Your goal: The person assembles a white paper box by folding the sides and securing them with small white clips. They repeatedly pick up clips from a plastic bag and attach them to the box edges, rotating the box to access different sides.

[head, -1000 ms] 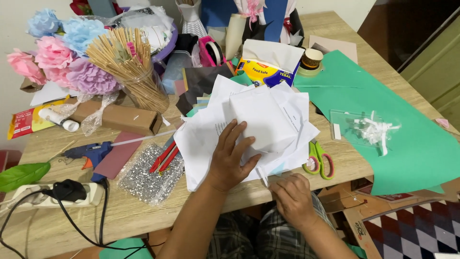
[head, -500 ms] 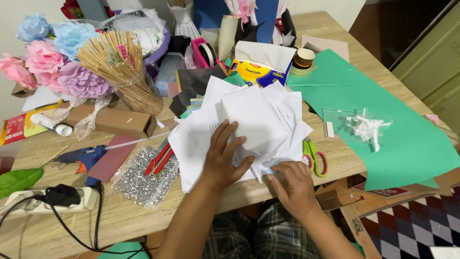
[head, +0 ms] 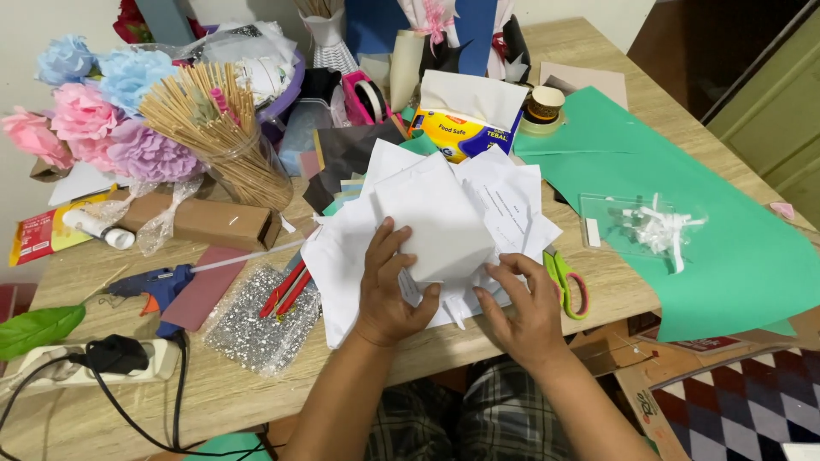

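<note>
We see the left hand (head: 389, 286) and the right hand (head: 521, 299) both gripping a folded white sheet (head: 436, 218), lifted slightly above the pile of white papers (head: 342, 248) at the table's near edge; beyond it stands a yellow-and-blue tissue box (head: 457, 137) with a white top; a long brown carton (head: 201, 222) lies left, a flat red-and-yellow packet (head: 38, 235) at the far left edge; a clear packet (head: 636, 226) holding white ribbon rests on the green sheet (head: 735, 248).

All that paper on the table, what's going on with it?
A person sits at a cluttered wooden table. Their left hand and right hand both hold a folded white paper piece above a loose pile of white sheets. Green-handled scissors lie just right of the pile, beside a big green sheet.
</note>
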